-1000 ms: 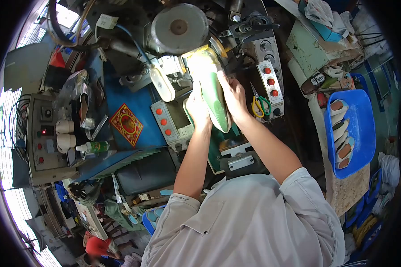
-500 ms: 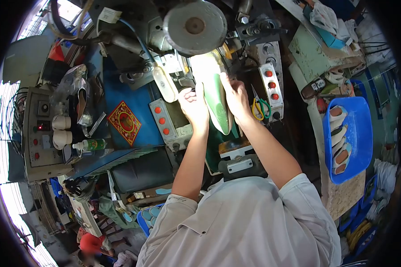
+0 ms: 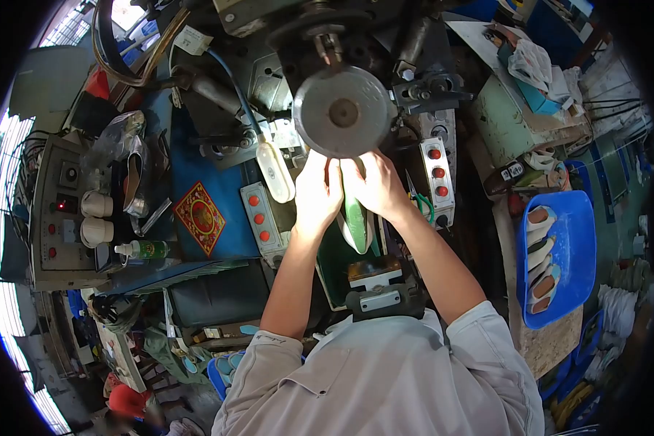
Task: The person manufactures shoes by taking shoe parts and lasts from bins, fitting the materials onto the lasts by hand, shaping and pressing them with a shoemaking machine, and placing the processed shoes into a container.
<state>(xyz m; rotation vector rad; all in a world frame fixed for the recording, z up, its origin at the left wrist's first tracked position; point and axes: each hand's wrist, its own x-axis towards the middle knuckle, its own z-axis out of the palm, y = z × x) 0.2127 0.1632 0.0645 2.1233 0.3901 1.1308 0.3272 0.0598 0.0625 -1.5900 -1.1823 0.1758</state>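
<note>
Between my two hands is a green shoe last (image 3: 355,221) with pale shoe-upper material around its sides. Its narrow end points toward my body, while the far end is hidden under the machine's round metal disc (image 3: 344,110). My left hand (image 3: 317,192) presses on the left side of the last with fingers closed against it. From the right, my right hand (image 3: 379,186) grips the same last, thumb side inward. The fingertips of both hands are partly covered by the disc.
Red-button panels stand left (image 3: 259,218) and right (image 3: 438,174) of my hands. Green-handled scissors (image 3: 423,207) lie by the right panel. A lamp (image 3: 275,171) hangs at left. A blue basin (image 3: 574,254) of several shoes is at far right; a spray bottle (image 3: 147,250) is left.
The round disc now sits lower in view and covers the far end of the last. My hands have drawn closer together around it. The bright light on the last is gone.
</note>
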